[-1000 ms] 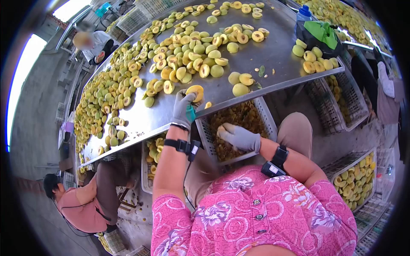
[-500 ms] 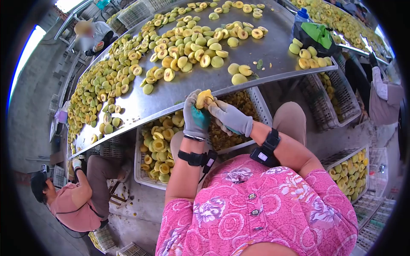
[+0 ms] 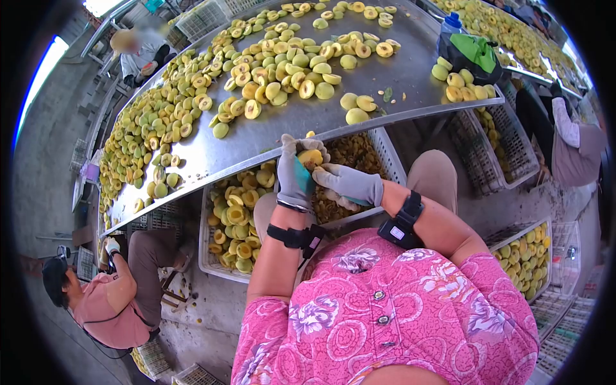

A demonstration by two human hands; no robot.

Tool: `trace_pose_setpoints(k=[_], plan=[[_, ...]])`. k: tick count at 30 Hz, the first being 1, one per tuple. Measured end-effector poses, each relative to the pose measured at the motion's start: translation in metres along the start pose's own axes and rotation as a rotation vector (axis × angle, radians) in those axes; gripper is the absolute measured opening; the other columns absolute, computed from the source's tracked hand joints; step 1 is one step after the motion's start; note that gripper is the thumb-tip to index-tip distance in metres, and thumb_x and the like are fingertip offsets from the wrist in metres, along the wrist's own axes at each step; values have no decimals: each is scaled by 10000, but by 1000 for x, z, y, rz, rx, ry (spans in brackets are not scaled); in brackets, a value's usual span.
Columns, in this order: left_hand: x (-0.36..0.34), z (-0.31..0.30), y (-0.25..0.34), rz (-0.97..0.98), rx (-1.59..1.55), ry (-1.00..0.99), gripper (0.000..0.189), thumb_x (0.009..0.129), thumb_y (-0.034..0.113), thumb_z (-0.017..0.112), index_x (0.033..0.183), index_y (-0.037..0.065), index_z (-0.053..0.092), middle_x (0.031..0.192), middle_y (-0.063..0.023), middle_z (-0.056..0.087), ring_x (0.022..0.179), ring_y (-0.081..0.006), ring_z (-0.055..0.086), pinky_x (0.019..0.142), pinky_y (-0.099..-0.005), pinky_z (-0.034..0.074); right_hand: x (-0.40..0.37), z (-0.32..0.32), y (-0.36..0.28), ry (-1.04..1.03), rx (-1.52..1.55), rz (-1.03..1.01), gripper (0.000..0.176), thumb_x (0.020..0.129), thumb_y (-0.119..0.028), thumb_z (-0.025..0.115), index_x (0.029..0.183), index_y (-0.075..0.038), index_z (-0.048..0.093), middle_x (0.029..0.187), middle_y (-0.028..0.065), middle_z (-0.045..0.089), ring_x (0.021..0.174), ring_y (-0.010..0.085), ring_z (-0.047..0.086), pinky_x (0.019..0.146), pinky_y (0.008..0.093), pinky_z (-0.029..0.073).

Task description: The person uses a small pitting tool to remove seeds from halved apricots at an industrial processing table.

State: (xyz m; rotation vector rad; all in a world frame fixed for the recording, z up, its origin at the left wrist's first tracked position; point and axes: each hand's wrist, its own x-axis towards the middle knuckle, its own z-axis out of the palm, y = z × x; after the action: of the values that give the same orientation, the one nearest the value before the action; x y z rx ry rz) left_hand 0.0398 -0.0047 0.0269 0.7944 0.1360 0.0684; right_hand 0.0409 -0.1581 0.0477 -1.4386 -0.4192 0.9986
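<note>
My left hand point(image 3: 295, 176), in a grey glove with a green palm, is closed around a yellow peach half point(image 3: 310, 158) just off the table's near edge. My right hand point(image 3: 351, 184), also gloved, has its fingers pressed together against the fruit's lower right side. Whatever sits between those right fingertips is hidden. Below the hands is a white crate point(image 3: 396, 163) with brownish pits and scraps inside. To its left, another crate point(image 3: 224, 274) holds hollowed yellow-green peach halves. Many more peach halves point(image 3: 282, 64) are spread over the metal table point(image 3: 410, 70).
A blue-capped bottle point(image 3: 453, 24) and a green bag point(image 3: 475, 51) stand at the table's right corner. Crates point(image 3: 494, 151) flank me on the right. A co-worker in pink point(image 3: 112, 311) sits at left; another person point(image 3: 138, 54) is across the table.
Both hands have moved slightly down, with the right hand closer around the fruit. The peach half has turned in the left hand, and a small yellow piece now shows above the left fingers.
</note>
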Motion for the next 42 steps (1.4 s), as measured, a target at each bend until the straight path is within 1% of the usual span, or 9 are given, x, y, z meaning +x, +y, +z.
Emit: trace_pose_setpoints(k=[10, 19, 21, 23, 25, 27, 31, 35, 42], plan=[[-15, -11, 0, 150, 392, -212, 605, 941, 586, 461, 763, 20, 581, 769, -147, 624, 653, -244, 608, 626, -357, 537, 6, -12, 35, -619, 860, 288, 409, 980, -504, 458, 992, -97, 499, 604, -68, 349, 357, 4, 283, 284, 193, 201], [-40, -32, 27, -39, -140, 103, 510, 964, 538, 449, 775, 75, 548, 809, -97, 602, 765, -269, 616, 687, -420, 535, 18, 2, 41, -850, 1007, 402, 381, 1016, -445, 404, 1006, -73, 485, 597, -63, 338, 358, -5, 259, 277, 170, 230], [-45, -78, 59, 79, 46, 9, 530, 970, 527, 456, 818, 42, 605, 809, -90, 629, 762, -238, 623, 711, -380, 520, 10, -3, 37, -860, 833, 378, 374, 1014, -456, 400, 997, -93, 490, 589, -68, 334, 359, 2, 253, 275, 174, 230], [-62, -114, 99, 137, 821, 344, 394, 965, 343, 573, 916, -31, 689, 898, -83, 651, 793, -150, 632, 736, -273, 505, 9, -15, 50, -665, 697, 556, 359, 1004, -476, 420, 977, -128, 506, 589, -54, 348, 362, 13, 241, 298, 177, 207], [-60, -146, 133, 338, 1588, 318, 304, 903, 252, 632, 1010, -28, 683, 1042, -111, 647, 933, -200, 632, 866, -319, 488, -2, -18, 40, -419, 163, 451, 322, 990, -448, 455, 974, -133, 517, 614, -41, 386, 397, 27, 298, 342, 206, 275], [-43, -130, 152, 91, 1465, 465, 330, 884, 266, 639, 1066, -7, 666, 1077, -137, 645, 1056, -235, 604, 921, -334, 462, 4, -18, 49, -300, 17, 431, 329, 979, -439, 467, 982, -115, 523, 635, -27, 425, 421, 51, 353, 369, 236, 316], [44, -110, 149, 186, 1450, 362, 494, 870, 333, 638, 1201, -28, 578, 1140, -180, 639, 1040, -241, 612, 920, -336, 460, 23, -25, 63, -143, -348, 261, 401, 967, -441, 481, 1036, -49, 535, 704, 29, 525, 510, 134, 502, 445, 300, 400], [162, -152, 127, -39, 1201, 366, 475, 862, 322, 662, 1167, -37, 604, 1060, -88, 642, 944, -152, 574, 844, -271, 446, 29, -35, 65, -122, -427, 211, 463, 966, -440, 483, 1092, 3, 538, 734, 120, 596, 619, 210, 596, 545, 340, 457], [220, -125, 92, -44, 1627, 647, 655, 693, 334, 782, 1201, -11, 556, 1082, -150, 641, 952, -245, 620, 818, -333, 486, 29, -33, 61, -172, -285, 205, 398, 963, -427, 491, 1095, -57, 552, 774, 98, 597, 634, 196, 594, 553, 333, 457]])
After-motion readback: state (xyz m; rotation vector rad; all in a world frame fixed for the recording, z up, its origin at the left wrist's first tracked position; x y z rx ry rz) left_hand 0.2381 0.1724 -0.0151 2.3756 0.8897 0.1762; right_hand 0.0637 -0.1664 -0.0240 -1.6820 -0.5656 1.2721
